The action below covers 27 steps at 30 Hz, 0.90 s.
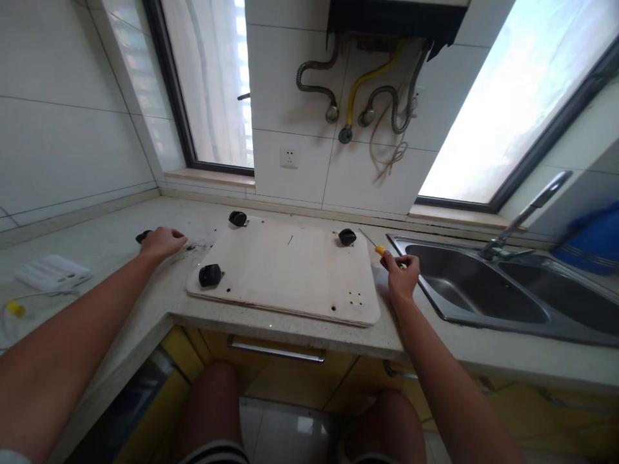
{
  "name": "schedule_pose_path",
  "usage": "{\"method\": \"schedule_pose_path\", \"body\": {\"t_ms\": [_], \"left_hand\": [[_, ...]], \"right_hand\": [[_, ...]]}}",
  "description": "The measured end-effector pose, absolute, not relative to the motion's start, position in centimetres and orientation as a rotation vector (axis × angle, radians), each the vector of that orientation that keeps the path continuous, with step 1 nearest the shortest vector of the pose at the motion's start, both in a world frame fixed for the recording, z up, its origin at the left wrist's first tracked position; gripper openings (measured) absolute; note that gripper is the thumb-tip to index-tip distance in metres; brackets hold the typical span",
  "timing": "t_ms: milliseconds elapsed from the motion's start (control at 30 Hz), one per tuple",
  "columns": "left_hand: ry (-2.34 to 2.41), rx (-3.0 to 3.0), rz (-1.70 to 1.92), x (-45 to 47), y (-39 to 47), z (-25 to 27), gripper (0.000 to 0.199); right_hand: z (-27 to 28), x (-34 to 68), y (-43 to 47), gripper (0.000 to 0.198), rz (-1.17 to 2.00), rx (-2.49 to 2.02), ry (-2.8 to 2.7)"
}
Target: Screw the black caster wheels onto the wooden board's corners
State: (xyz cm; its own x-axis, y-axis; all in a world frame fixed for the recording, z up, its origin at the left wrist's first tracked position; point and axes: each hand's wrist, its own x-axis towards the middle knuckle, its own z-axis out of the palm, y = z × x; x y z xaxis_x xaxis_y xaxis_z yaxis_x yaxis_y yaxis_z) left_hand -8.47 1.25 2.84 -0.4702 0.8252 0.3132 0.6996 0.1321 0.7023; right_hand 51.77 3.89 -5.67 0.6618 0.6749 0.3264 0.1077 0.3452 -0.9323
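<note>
A pale wooden board (285,270) lies flat on the counter, with black caster wheels at three corners: back left (236,218), front left (209,275) and back right (347,237). The front right corner shows several small holes. My right hand (403,274) grips a screwdriver (380,250) by its yellow and black handle, its shaft pointing toward the back right caster. Left of the board, my left hand (162,243) is closed, fingertips pinched together; whatever they hold is too small to make out. A black object (143,236), partly hidden, sits beside that hand. Small dark bits (193,247) lie near its fingertips.
A double steel sink (442,309) with a tap (527,212) is to the right. White plastic boxes (53,272) and a cable with a yellow end (16,309) lie at the left. Pipes (355,96) hang on the tiled wall. Drawer handles (275,348) project below the counter edge.
</note>
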Motion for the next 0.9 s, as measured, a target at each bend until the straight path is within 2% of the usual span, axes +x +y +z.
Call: {"method": "schedule_pose_path", "body": {"t_ms": [100,300,600,900], "left_hand": [[2.439,1.427,1.108,-8.8,1.5,0.7,0.058],[2.538,1.419,1.028,-8.9,1.9,-0.6,0.066],[2.527,1.468,1.047,-9.3,1.7,-0.7,0.064],[2.377,1.445,1.124,-9.6,1.5,-0.8,0.055]], "right_hand": [[-5.7,51.9,3.7,0.086,0.409,-1.200,-0.801],[-5.9,52.2,3.7,0.085,0.396,-1.215,-0.804],[-6.2,52.2,4.2,0.084,0.408,-1.177,-0.792],[-6.2,52.2,4.3,0.085,0.423,-1.140,-0.773]]}}
